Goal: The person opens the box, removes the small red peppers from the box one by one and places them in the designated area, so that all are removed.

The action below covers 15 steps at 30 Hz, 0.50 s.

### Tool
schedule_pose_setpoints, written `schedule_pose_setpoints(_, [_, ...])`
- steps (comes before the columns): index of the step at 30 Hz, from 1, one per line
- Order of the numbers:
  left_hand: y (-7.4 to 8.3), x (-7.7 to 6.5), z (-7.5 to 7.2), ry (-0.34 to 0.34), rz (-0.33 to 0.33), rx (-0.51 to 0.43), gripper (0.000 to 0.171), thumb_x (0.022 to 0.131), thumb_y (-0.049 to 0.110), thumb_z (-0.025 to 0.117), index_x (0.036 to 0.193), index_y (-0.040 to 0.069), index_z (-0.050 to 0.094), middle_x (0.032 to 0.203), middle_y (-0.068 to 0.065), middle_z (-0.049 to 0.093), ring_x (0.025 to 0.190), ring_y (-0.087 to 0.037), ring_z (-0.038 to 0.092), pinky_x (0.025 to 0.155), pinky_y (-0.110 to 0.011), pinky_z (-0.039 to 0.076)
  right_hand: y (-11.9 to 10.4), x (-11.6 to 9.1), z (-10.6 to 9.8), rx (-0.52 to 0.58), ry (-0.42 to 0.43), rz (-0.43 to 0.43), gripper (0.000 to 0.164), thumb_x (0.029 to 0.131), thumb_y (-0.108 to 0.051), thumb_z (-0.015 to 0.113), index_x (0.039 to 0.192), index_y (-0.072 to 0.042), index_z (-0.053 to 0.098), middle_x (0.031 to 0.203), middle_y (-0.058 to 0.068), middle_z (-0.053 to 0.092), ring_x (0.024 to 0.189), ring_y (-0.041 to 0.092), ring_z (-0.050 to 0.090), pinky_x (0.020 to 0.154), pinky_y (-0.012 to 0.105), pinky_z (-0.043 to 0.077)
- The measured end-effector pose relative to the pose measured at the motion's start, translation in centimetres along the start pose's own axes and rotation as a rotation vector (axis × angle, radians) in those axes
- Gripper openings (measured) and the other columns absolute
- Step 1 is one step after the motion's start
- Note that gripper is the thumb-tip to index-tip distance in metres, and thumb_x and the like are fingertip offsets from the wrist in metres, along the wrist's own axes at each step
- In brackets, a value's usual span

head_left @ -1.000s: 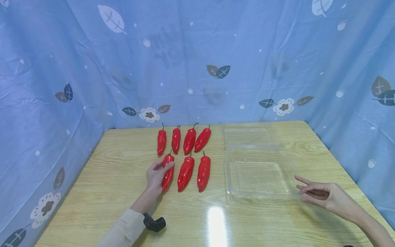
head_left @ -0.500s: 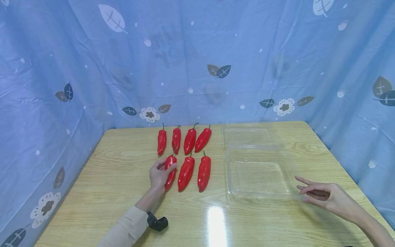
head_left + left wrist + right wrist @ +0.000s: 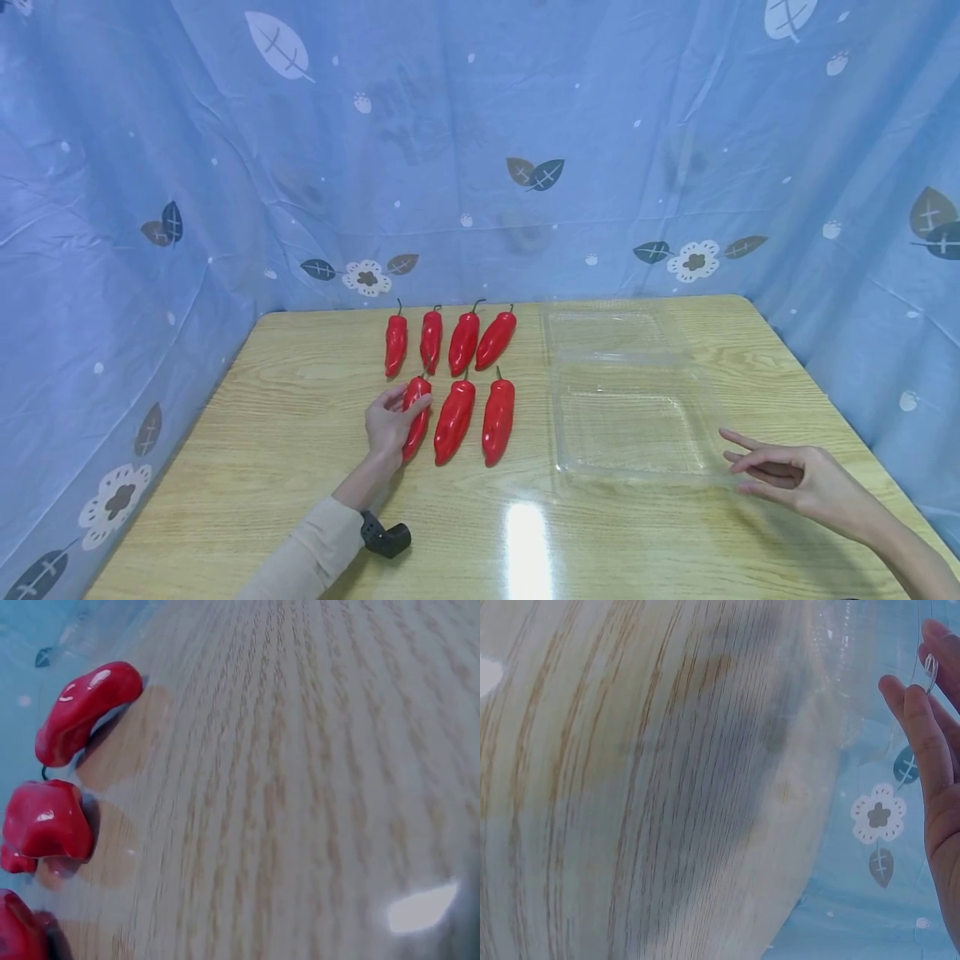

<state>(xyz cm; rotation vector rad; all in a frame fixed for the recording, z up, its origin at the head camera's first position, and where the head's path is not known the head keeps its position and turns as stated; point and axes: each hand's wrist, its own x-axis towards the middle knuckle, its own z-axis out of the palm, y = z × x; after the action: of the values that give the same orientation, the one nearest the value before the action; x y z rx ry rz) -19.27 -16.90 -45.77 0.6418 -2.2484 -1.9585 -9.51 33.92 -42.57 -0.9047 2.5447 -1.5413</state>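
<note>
My left hand [image 3: 390,425] grips a red pepper [image 3: 416,421] with a green stem, thumb on its near side and fingers on its far side. This pepper is the leftmost of a front row, beside a second red pepper [image 3: 454,422] and a third red pepper [image 3: 498,422]. The left wrist view shows red peppers [image 3: 88,712] along its left edge, but not the hand. At the front right corner of a clear plastic clamshell box [image 3: 558,433], my right hand [image 3: 795,479] pinches the rim between thumb and finger. A shiny clear edge shows between the fingers [image 3: 926,739] in the right wrist view.
Several more red peppers [image 3: 463,343] lie in a back row, stems pointing away. The clamshell lies opened flat on the wooden table [image 3: 300,433], its halves one behind the other. A blue leaf-print curtain [image 3: 450,150] closes off the back and sides.
My left hand has shifted the gripped pepper slightly right, towards its neighbour, then nearly stopped. The right hand and the clamshell box have stayed in place.
</note>
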Motion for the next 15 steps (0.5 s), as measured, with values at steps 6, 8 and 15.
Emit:
schedule_pose_setpoints(6, [0.3,0.0,-0.3,0.016,0.034,0.0,0.06,0.085,0.017,0.074,0.137,0.001,0.049,0.132,-0.02,0.051,0.121,-0.035,0.047,0.104,-0.042,0.04,0.0,0.3,-0.1,-0.066,0.009,0.015,0.027,0.08,0.014,0.067,0.104,0.002,0.068,0.138,-0.017,0.051,0.107,0.004,0.062,0.076,0.018,0.053])
schedule_pose_setpoints(8, [0.4,0.0,-0.4,0.018,0.04,-0.001,0.06,0.085,0.018,0.074,0.137,0.001,0.049,0.132,-0.02,0.05,0.122,-0.035,0.046,0.105,-0.042,0.04,-0.1,0.4,-0.1,-0.122,0.02,0.017,0.027,0.079,0.011,0.069,0.103,-0.002,0.069,0.137,-0.019,0.05,0.107,0.001,0.061,0.078,0.014,0.051])
schedule_pose_setpoints(15, [1.2,-0.5,-1.0,-0.006,0.07,-0.006,0.053,0.088,0.016,0.07,0.136,0.003,0.05,0.133,-0.02,0.048,0.121,-0.033,0.045,0.104,-0.043,0.04,-0.8,0.1,-0.7,-0.256,0.014,0.07,0.04,0.083,0.003,0.069,0.122,-0.004,0.064,0.137,-0.021,0.05,0.115,-0.012,0.049,0.087,0.003,0.039])
